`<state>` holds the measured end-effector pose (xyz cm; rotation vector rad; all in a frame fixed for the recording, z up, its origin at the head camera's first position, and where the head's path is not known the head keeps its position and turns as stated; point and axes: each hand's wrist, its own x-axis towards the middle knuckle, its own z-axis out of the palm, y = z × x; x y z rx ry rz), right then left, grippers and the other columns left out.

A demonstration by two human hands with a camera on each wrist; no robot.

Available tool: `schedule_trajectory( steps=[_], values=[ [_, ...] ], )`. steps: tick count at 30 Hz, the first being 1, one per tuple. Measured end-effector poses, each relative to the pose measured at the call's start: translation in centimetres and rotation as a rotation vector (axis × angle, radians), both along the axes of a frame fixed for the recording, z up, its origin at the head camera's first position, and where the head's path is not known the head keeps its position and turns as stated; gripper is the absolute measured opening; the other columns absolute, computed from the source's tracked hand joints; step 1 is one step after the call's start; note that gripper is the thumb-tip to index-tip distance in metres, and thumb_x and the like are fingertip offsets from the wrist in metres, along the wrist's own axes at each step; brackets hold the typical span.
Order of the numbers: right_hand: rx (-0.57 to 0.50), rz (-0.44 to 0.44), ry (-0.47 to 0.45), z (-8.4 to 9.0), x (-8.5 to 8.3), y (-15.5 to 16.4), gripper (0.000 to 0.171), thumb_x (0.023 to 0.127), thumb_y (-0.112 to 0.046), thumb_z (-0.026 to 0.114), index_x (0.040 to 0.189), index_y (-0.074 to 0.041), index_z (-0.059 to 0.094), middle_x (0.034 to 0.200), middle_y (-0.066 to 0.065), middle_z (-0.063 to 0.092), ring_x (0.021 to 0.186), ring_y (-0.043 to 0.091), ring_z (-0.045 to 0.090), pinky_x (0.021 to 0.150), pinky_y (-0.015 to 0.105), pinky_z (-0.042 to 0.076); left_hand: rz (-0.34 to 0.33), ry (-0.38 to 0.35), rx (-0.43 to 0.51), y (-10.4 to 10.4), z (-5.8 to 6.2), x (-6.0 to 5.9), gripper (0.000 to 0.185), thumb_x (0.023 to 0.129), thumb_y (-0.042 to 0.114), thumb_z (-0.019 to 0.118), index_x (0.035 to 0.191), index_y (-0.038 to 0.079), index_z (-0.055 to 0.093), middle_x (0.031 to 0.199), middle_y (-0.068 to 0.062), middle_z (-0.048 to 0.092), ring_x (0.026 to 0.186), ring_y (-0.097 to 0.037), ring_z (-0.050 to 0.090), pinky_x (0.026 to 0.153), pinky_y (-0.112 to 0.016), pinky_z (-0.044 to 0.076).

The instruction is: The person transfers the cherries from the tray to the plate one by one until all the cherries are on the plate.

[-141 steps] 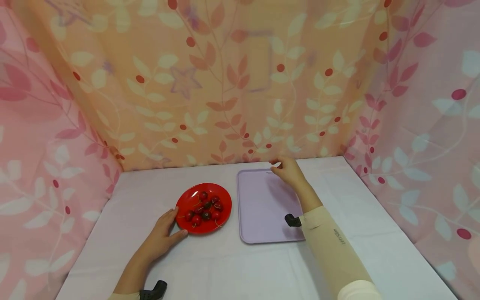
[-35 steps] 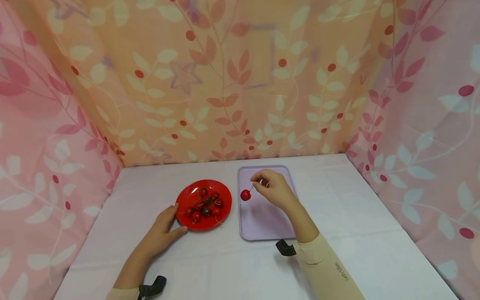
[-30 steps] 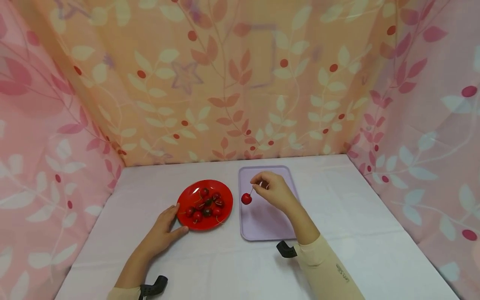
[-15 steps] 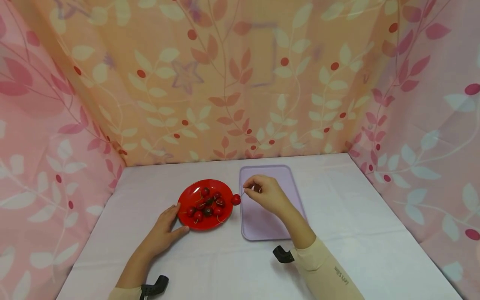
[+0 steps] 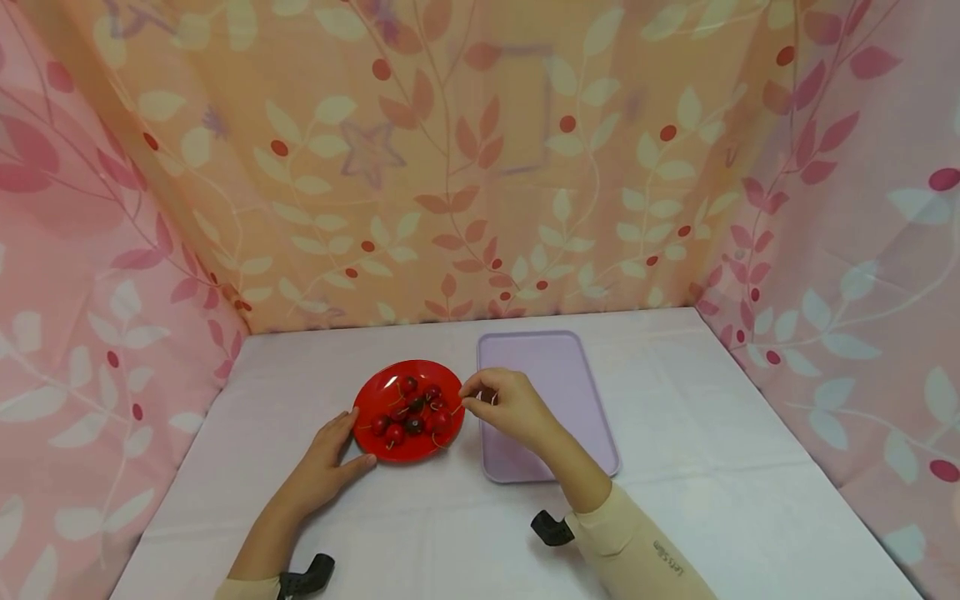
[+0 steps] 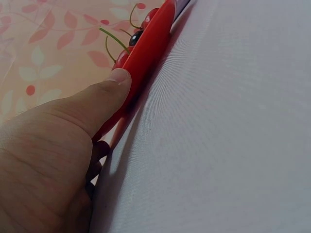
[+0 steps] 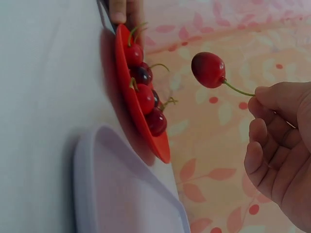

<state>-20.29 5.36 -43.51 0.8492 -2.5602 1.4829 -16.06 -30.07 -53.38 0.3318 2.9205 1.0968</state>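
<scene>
Head view: I see a white cloth-covered table (image 5: 465, 517) enclosed on three sides by curtains (image 5: 420, 167) printed with leaves and berries, orange at the back and pink at both sides. A round red plate (image 5: 375, 392) holding several cherries sits left of centre, and a lilac tray (image 5: 570, 392) lies just beside it on the right, the two nearly touching. My left hand (image 5: 326, 471) lies on the cloth at the near left edge of the plate; in the left wrist view the thumb (image 6: 104, 97) presses against the plate rim (image 6: 155, 43) while the other fingers are mostly hidden beneath the palm, so I read the hand as relaxed and resting against the plate, not clamped on it. My right hand (image 5: 506, 408) is over the gap between plate and tray, fingers curled. In the right wrist view the fingertips (image 7: 265, 104) pinch the green stem of a single red cherry (image 7: 209, 69), which hangs clear above the plate's right side, apart from the cherries piled (image 7: 143, 94) there. A cream sleeve (image 5: 637, 550) covers the right forearm.
</scene>
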Motion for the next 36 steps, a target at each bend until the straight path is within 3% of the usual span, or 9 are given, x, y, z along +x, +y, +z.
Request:
schedule_trajectory(
  steps=[8,15,25,36],
  values=[
    [-0.013,0.011,-0.006,-1.0,0.4,-1.4,0.01,0.09,-0.01,0.078,0.095,-0.018,0.077,0.085,-0.011,0.07,0.073,0.015,0.062,0.059,0.023,0.053,-0.001,0.01,0.0,0.0,-0.1,0.0,0.097,0.09,0.054,0.072,0.163,0.009,0.027,0.165,-0.02,0.028,0.153,-0.044,0.02,0.115,-0.072,0.026],
    [-0.03,0.007,-0.019,-2.4,0.1,-2.6,0.009,0.091,-0.01,0.078,0.099,-0.008,0.078,0.087,-0.009,0.072,0.073,0.011,0.061,0.061,0.023,0.054,-0.007,0.021,0.009,-0.2,0.1,0.0,0.097,0.09,0.054,0.074,0.162,0.007,0.028,0.165,-0.022,0.03,0.153,-0.045,0.02,0.116,-0.072,0.024],
    [-0.023,-0.041,-0.06,-4.7,0.0,-4.4,0.01,0.091,-0.014,0.079,0.101,-0.011,0.078,0.085,-0.013,0.072,0.073,0.007,0.059,0.062,0.021,0.051,0.001,0.013,0.01,-0.1,-0.3,0.1,0.096,0.09,0.056,0.072,0.162,0.009,0.028,0.165,-0.021,0.028,0.153,-0.044,0.02,0.116,-0.072,0.025],
    [0.026,-0.072,-0.057,-5.0,-0.1,-4.8,0.01,0.09,-0.016,0.08,0.1,-0.013,0.078,0.088,-0.014,0.072,0.078,0.006,0.06,0.069,0.021,0.054,-0.001,0.013,-0.004,0.0,-0.1,0.0,0.095,0.091,0.056,0.071,0.163,0.011,0.028,0.166,-0.02,0.029,0.153,-0.043,0.02,0.116,-0.072,0.025]
  ],
)
